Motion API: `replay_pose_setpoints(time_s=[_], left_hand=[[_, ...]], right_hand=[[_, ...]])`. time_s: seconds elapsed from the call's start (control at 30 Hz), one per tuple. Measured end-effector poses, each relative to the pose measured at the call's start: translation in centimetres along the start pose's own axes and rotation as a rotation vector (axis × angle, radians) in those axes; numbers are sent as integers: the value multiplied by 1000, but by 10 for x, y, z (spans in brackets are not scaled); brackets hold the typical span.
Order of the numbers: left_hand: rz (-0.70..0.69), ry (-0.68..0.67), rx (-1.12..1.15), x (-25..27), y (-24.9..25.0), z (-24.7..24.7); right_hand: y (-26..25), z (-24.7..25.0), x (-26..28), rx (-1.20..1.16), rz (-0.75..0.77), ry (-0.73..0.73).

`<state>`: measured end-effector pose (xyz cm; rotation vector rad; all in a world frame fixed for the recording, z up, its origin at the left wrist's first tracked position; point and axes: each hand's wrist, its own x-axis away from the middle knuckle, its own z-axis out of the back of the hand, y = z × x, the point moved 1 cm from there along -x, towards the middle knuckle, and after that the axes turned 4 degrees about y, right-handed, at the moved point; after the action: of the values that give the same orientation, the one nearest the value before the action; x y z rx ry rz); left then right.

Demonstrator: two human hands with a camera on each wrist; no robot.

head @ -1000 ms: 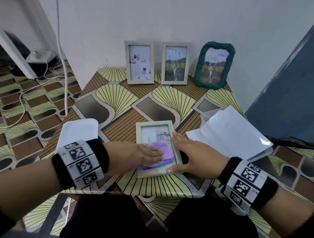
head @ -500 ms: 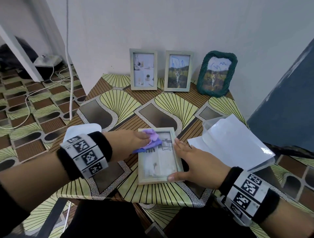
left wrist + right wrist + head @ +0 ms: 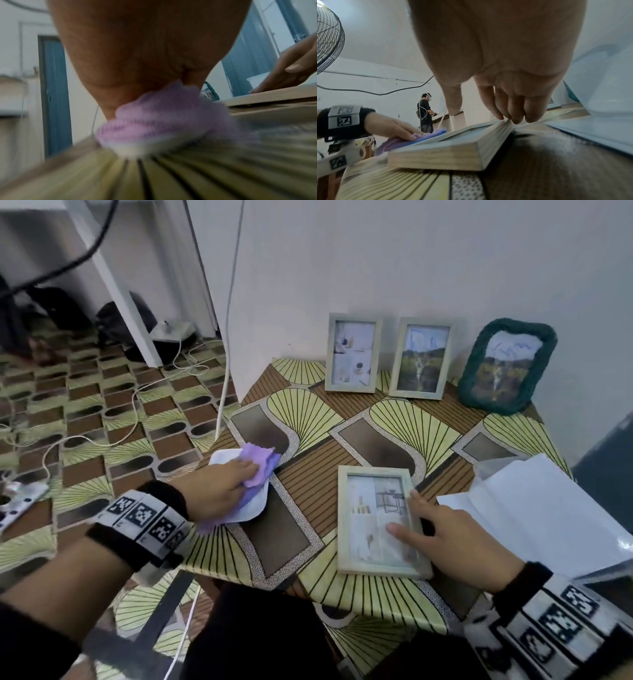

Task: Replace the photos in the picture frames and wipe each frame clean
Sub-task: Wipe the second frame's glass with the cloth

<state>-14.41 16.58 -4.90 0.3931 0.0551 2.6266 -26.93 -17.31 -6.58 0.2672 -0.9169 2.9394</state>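
Note:
A pale wooden picture frame (image 3: 376, 522) lies flat near the table's front edge, photo side up. My right hand (image 3: 416, 518) rests on its right rim with the fingers straight and the thumb on the glass; the right wrist view shows these fingertips (image 3: 517, 119) on the frame (image 3: 436, 158). My left hand (image 3: 226, 481) holds a bunched purple cloth (image 3: 258, 470) down on a white sheet (image 3: 246, 505) at the table's left edge, clear of the frame. In the left wrist view the cloth (image 3: 154, 119) bulges from under my palm.
Two pale frames (image 3: 352, 352) (image 3: 423, 357) and a green woven frame (image 3: 507, 366) stand against the back wall. A clear plastic sleeve with white paper (image 3: 534, 508) lies right of the flat frame. Cables (image 3: 137, 405) trail over the floor on the left. Another person (image 3: 424, 112) stands far off.
My left hand has carried the cloth off the frame's glass, leftward onto the white sheet. The right hand has stayed on the frame's right side. The head view has swung left.

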Motion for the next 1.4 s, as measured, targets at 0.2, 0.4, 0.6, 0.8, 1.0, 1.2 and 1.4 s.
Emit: replay_pose_setpoints(time_s=[0.2,0.4,0.6,0.8,1.0,1.2,1.4], left_hand=[[34,-84,20,3,2,-21],[-7,41,-170,8,12,1],[-138,459,250,25,80,19],[-92,65,286,12,121,-22],[-168,124,435,10,131,-31],[-53,165,926,18,138,-35],[129,180,1500,25,135,-34]], right_hand=[[-8,-6,4,-293,-42,113],[-8,-3,3,-840,-205,191],[-7,-2,5,-1074,-283,271],[3,-5,12,-1077,-294,310],[-4,-11,16,-941,-281,287],[-13,-17,17,-1186,-249,348],[-16,-3,21,-1339,-170,412]])
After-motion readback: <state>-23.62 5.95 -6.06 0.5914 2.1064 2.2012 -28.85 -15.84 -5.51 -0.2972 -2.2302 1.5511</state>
